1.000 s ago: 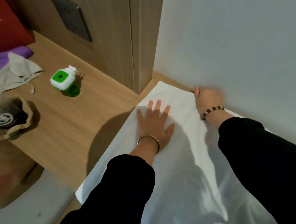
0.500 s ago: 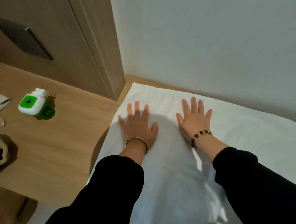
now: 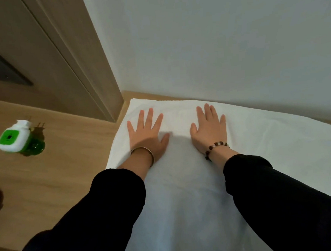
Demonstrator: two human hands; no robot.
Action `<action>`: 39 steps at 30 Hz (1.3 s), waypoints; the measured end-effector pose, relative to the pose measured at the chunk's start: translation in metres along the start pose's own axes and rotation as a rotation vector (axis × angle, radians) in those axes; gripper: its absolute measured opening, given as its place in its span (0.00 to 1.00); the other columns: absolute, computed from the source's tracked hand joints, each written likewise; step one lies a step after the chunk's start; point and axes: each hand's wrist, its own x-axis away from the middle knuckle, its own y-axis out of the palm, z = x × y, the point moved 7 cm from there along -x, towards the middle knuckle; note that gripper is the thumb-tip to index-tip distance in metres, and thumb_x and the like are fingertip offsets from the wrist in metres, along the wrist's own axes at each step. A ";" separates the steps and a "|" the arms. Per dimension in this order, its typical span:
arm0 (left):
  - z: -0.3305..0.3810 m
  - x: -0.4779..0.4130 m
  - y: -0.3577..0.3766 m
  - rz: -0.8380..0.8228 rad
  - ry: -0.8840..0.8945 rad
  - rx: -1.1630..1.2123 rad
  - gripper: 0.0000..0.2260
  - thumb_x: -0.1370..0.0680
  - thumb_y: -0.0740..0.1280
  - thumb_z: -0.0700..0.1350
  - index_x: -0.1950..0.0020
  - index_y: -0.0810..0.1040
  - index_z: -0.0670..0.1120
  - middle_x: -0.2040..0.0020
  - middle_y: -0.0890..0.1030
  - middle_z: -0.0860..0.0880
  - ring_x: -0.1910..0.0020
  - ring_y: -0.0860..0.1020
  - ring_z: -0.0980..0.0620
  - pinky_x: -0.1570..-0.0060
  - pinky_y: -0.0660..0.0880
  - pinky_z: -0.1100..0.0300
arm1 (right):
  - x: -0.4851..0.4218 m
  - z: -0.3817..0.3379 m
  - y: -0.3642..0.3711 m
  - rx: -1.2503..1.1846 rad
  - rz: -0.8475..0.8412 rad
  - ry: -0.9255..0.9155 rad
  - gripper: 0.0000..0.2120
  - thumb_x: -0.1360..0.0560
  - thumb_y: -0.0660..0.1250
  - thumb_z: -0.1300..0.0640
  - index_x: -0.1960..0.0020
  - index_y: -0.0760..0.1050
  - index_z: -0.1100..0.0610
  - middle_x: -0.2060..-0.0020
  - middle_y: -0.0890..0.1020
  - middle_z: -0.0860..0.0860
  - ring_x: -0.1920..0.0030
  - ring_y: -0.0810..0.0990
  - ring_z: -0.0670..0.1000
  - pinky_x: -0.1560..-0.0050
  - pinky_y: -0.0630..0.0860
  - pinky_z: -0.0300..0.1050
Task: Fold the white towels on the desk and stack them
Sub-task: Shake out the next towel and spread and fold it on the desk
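A white towel (image 3: pixel 263 138) lies spread flat on the wooden desk (image 3: pixel 66 171), its far edge close to the white wall. My left hand (image 3: pixel 146 134) rests palm down on the towel near its far left corner, fingers spread, holding nothing. My right hand (image 3: pixel 209 130) lies flat beside it, about a hand's width to the right, fingers apart. Both forearms in black sleeves cover the near part of the towel.
A green and white plug-in device (image 3: pixel 17 140) lies on the desk at the left. A wooden panel (image 3: pixel 74 59) with a dark wall plate (image 3: pixel 2 70) rises behind the desk. The white wall (image 3: pixel 223 43) stands right behind the towel.
My right hand let go of the towel's far edge and now lies flat. Both hands have slid a little farther toward the wall, and my view has shifted right.
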 end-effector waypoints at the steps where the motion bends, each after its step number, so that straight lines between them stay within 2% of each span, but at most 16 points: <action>1: 0.000 -0.002 0.001 -0.004 -0.004 -0.009 0.29 0.23 0.45 0.63 0.23 0.43 0.59 0.22 0.39 0.53 0.24 0.37 0.48 0.31 0.39 0.38 | -0.001 0.003 -0.004 -0.008 0.025 0.045 0.29 0.22 0.48 0.47 0.23 0.52 0.54 0.23 0.51 0.54 0.24 0.47 0.54 0.26 0.45 0.58; 3: 0.000 -0.003 0.002 -0.008 -0.006 -0.039 0.29 0.23 0.45 0.63 0.24 0.41 0.59 0.23 0.38 0.53 0.24 0.37 0.48 0.31 0.39 0.38 | 0.001 0.008 -0.009 0.006 0.026 0.107 0.28 0.22 0.49 0.49 0.23 0.52 0.57 0.23 0.52 0.57 0.24 0.47 0.56 0.26 0.46 0.57; 6: -0.001 -0.003 0.001 -0.030 -0.008 -0.061 0.28 0.22 0.46 0.61 0.23 0.42 0.59 0.23 0.37 0.53 0.24 0.36 0.48 0.30 0.40 0.37 | 0.006 0.000 -0.011 -0.025 -0.091 0.019 0.28 0.19 0.47 0.48 0.22 0.46 0.57 0.23 0.46 0.56 0.24 0.42 0.56 0.26 0.42 0.57; 7: 0.001 -0.004 0.000 -0.046 -0.015 -0.066 0.28 0.22 0.46 0.60 0.23 0.44 0.58 0.23 0.38 0.53 0.24 0.36 0.48 0.31 0.40 0.37 | 0.009 -0.001 -0.016 -0.077 -0.110 -0.024 0.28 0.19 0.47 0.48 0.22 0.47 0.56 0.23 0.45 0.55 0.24 0.42 0.55 0.26 0.42 0.57; 9: 0.009 -0.004 -0.005 -0.082 -0.085 -0.049 0.26 0.20 0.48 0.55 0.23 0.48 0.55 0.22 0.39 0.51 0.24 0.36 0.46 0.31 0.40 0.35 | 0.017 0.014 -0.036 -0.139 -0.039 -0.039 0.26 0.19 0.49 0.50 0.23 0.52 0.56 0.23 0.49 0.55 0.24 0.46 0.54 0.27 0.45 0.58; 11: 0.030 -0.003 -0.012 -0.066 -0.164 -0.013 0.24 0.21 0.51 0.46 0.24 0.54 0.50 0.22 0.41 0.50 0.24 0.37 0.44 0.31 0.41 0.35 | 0.029 0.054 -0.051 -0.036 0.037 0.062 0.25 0.19 0.49 0.50 0.24 0.53 0.55 0.23 0.51 0.55 0.24 0.48 0.54 0.28 0.48 0.61; 13: 0.077 0.002 -0.018 -0.022 -0.084 0.046 0.23 0.21 0.53 0.43 0.26 0.57 0.48 0.22 0.44 0.49 0.24 0.39 0.44 0.31 0.43 0.36 | 0.049 0.103 -0.045 0.041 -0.070 0.187 0.26 0.19 0.45 0.47 0.23 0.47 0.53 0.23 0.46 0.53 0.24 0.44 0.54 0.28 0.45 0.63; 15: 0.135 0.010 -0.016 -0.024 0.067 0.153 0.24 0.19 0.52 0.48 0.23 0.52 0.51 0.22 0.44 0.51 0.24 0.40 0.45 0.29 0.45 0.39 | 0.072 0.136 -0.026 0.025 -0.211 0.209 0.28 0.19 0.43 0.44 0.23 0.40 0.48 0.23 0.40 0.50 0.24 0.38 0.54 0.27 0.42 0.63; 16: 0.160 0.013 -0.013 -0.048 0.112 0.196 0.25 0.18 0.51 0.50 0.23 0.49 0.53 0.22 0.43 0.51 0.24 0.40 0.46 0.29 0.44 0.40 | 0.081 0.145 -0.020 0.014 -0.226 0.181 0.28 0.19 0.43 0.43 0.23 0.39 0.47 0.23 0.38 0.49 0.24 0.37 0.53 0.27 0.41 0.62; 18: 0.195 0.017 -0.003 -0.099 0.139 0.212 0.25 0.18 0.49 0.53 0.22 0.44 0.55 0.22 0.43 0.52 0.24 0.39 0.47 0.29 0.43 0.40 | 0.089 0.154 -0.015 -0.005 -0.204 0.114 0.28 0.20 0.45 0.42 0.23 0.40 0.45 0.23 0.39 0.48 0.24 0.36 0.52 0.28 0.39 0.59; 20: 0.210 0.022 0.009 -0.109 0.164 0.120 0.26 0.18 0.48 0.56 0.23 0.43 0.56 0.22 0.42 0.51 0.24 0.39 0.47 0.30 0.42 0.37 | 0.094 0.157 -0.015 -0.003 -0.175 0.017 0.28 0.20 0.46 0.43 0.23 0.43 0.46 0.23 0.42 0.49 0.24 0.39 0.52 0.27 0.40 0.57; 23: 0.210 0.026 0.017 -0.040 0.206 0.046 0.27 0.20 0.48 0.59 0.23 0.44 0.57 0.22 0.43 0.51 0.24 0.40 0.47 0.32 0.42 0.36 | 0.097 0.174 -0.020 -0.053 -0.149 -0.047 0.26 0.19 0.47 0.45 0.23 0.48 0.48 0.23 0.46 0.50 0.23 0.44 0.51 0.27 0.44 0.57; 28: 0.209 0.021 0.023 -0.048 0.172 -0.004 0.28 0.22 0.46 0.62 0.24 0.42 0.61 0.22 0.42 0.53 0.24 0.40 0.48 0.32 0.43 0.36 | 0.089 0.226 -0.027 0.039 -0.141 0.181 0.28 0.21 0.45 0.39 0.23 0.43 0.42 0.23 0.42 0.48 0.24 0.39 0.50 0.30 0.42 0.65; 34: 0.208 0.021 0.019 -0.015 0.121 -0.051 0.29 0.25 0.41 0.64 0.24 0.42 0.61 0.22 0.42 0.53 0.24 0.41 0.48 0.31 0.46 0.37 | 0.069 0.230 -0.027 0.017 -0.098 0.053 0.29 0.22 0.48 0.38 0.24 0.47 0.42 0.23 0.44 0.50 0.24 0.41 0.51 0.29 0.42 0.66; 39: 0.205 0.015 0.019 -0.023 0.093 -0.072 0.28 0.24 0.42 0.63 0.24 0.42 0.60 0.22 0.42 0.53 0.24 0.41 0.48 0.30 0.46 0.38 | 0.057 0.229 -0.025 -0.048 -0.215 0.036 0.28 0.21 0.47 0.39 0.23 0.43 0.41 0.23 0.39 0.48 0.24 0.37 0.50 0.29 0.36 0.62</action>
